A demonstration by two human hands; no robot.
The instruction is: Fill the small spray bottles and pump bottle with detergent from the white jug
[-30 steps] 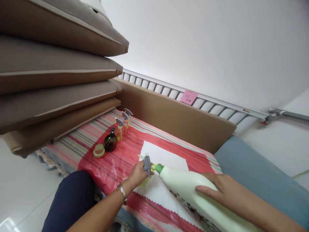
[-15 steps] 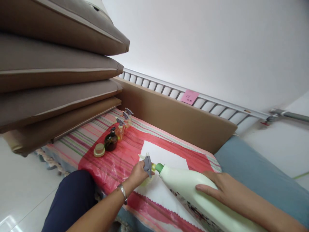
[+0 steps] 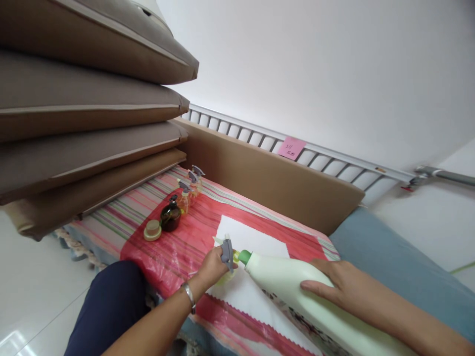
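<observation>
My left hand (image 3: pixel 214 267) is closed around a grey trigger spray head (image 3: pixel 227 253). Just beneath those fingers is a see-through bottle (image 3: pixel 224 280) with a yellowish tint, partly hidden; whether the hand also grips it, I cannot tell. A large pale green bottle (image 3: pixel 285 274) lies tilted in my right hand (image 3: pixel 337 284), its green spout (image 3: pixel 244 256) pointing left and meeting the mouth of the see-through bottle. Flowing liquid cannot be made out. Under both bottles lies a white zigzag-edged cloth (image 3: pixel 256 237) on a red plastic sheet (image 3: pixel 174 262).
Left on the sheet stand a round green container (image 3: pixel 152 231), a dark pump bottle (image 3: pixel 170 216) and several spray bottles (image 3: pixel 184 201) in a row. Thick brown cushions (image 3: pixel 92 109) are stacked at left. A brown board (image 3: pixel 267 178) leans against the radiator (image 3: pixel 245 132) behind.
The large pale green bottle and my right hand have shifted very slightly, the hand a little upward. My left hand and the spray head stay in place.
</observation>
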